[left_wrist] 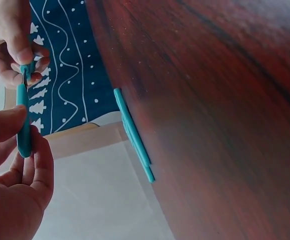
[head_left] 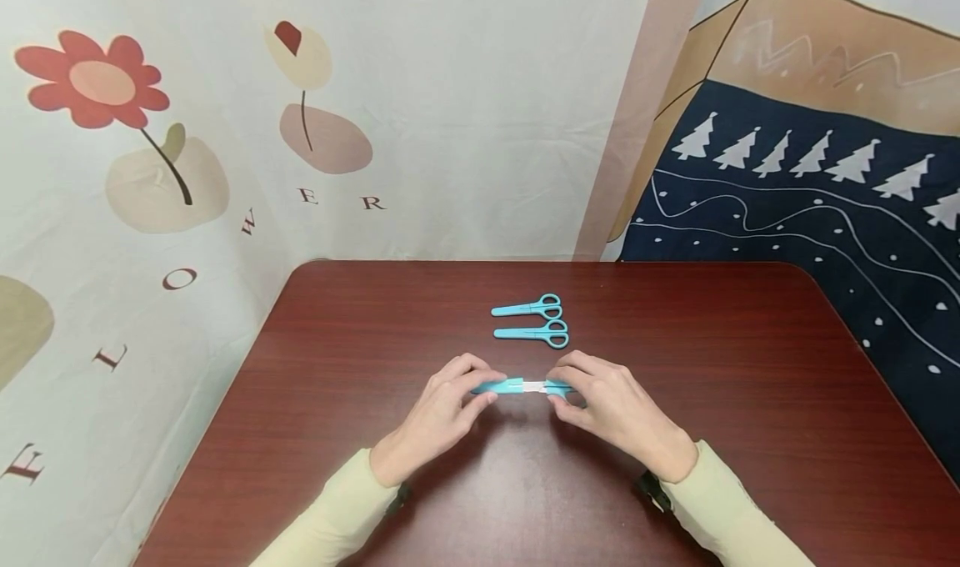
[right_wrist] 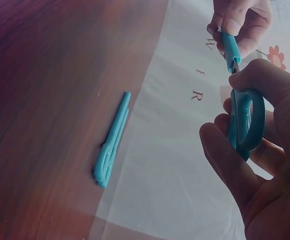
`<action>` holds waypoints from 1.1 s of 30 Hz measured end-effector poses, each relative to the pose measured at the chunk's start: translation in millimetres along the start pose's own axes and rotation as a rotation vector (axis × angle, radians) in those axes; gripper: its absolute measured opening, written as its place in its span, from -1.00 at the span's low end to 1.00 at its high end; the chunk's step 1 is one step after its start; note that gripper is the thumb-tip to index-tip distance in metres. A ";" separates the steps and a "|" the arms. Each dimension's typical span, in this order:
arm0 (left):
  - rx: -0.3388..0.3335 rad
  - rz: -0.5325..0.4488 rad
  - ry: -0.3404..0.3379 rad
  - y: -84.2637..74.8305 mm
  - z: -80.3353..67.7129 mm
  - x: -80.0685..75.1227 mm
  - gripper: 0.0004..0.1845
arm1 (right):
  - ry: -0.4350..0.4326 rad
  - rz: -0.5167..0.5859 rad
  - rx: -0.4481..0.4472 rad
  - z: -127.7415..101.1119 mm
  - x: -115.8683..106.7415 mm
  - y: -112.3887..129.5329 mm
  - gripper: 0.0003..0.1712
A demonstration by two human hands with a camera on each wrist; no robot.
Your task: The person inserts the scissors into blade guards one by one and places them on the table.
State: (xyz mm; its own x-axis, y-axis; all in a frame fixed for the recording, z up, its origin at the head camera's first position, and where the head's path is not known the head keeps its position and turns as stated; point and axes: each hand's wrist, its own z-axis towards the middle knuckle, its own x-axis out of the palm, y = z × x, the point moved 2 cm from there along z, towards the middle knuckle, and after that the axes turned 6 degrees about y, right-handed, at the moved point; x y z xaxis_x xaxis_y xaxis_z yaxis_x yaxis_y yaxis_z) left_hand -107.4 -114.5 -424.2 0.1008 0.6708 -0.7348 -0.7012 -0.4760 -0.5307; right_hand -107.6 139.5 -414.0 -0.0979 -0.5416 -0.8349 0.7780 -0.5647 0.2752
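Between both hands, above the table, is a pair of turquoise scissors (right_wrist: 256,120) partly inside a turquoise blade cover (head_left: 512,386). A short stretch of metal blade shows between cover and handles. My left hand (head_left: 444,408) pinches the cover (left_wrist: 23,125) between thumb and fingers. On the other side my right hand (head_left: 617,404) grips the scissors by the handle loops, which its fingers partly hide in the head view. Farther back lie two more turquoise scissors, an upper pair (head_left: 527,307) and a lower pair (head_left: 532,333), both with covered blades and loops to the right.
The dark red-brown table (head_left: 360,325) has rounded far corners. Behind it hangs a pale cloth (head_left: 480,133) with flowers and letters. A navy cloth (head_left: 750,192) with white trees hangs at the right.
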 end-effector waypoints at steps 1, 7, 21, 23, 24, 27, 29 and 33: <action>0.004 -0.001 -0.001 -0.5 0.1 -0.1 -0.76 | 0.001 -0.001 0.000 0.5 -0.4 0.4 -0.73; 0.026 -0.022 0.000 -2.2 0.4 0.4 -0.74 | 0.020 0.003 0.007 1.9 -1.9 2.1 -0.74; 0.047 -0.034 -0.006 -2.9 1.9 3.0 -0.72 | 0.008 0.009 -0.019 0.8 -2.1 2.4 -0.75; 0.041 -0.034 -0.004 -3.3 1.6 3.2 -0.73 | 0.008 0.009 -0.022 0.8 -1.9 2.4 -0.75; 0.039 -0.035 -0.003 -3.5 1.5 3.4 -0.73 | 0.008 0.008 -0.023 0.8 -1.8 2.5 -0.75; 0.038 -0.037 -0.005 -4.2 1.4 3.9 -0.73 | 0.010 0.003 -0.027 1.0 -1.7 2.6 -0.75; 0.041 -0.035 -0.008 -4.3 1.5 4.2 -0.73 | 0.012 0.001 -0.029 1.1 -1.7 2.7 -0.75; 0.059 -0.037 -0.016 -4.3 2.5 4.0 -0.73 | 0.012 0.002 -0.029 1.2 -2.6 2.5 -0.74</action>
State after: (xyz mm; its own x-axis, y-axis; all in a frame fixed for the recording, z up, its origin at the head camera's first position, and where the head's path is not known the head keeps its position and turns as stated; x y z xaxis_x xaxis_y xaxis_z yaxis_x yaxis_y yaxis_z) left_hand -105.8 -108.3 -423.7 0.1162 0.6963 -0.7082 -0.7375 -0.4171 -0.5311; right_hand -106.2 138.8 -410.6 -0.0888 -0.5350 -0.8401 0.7960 -0.5452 0.2631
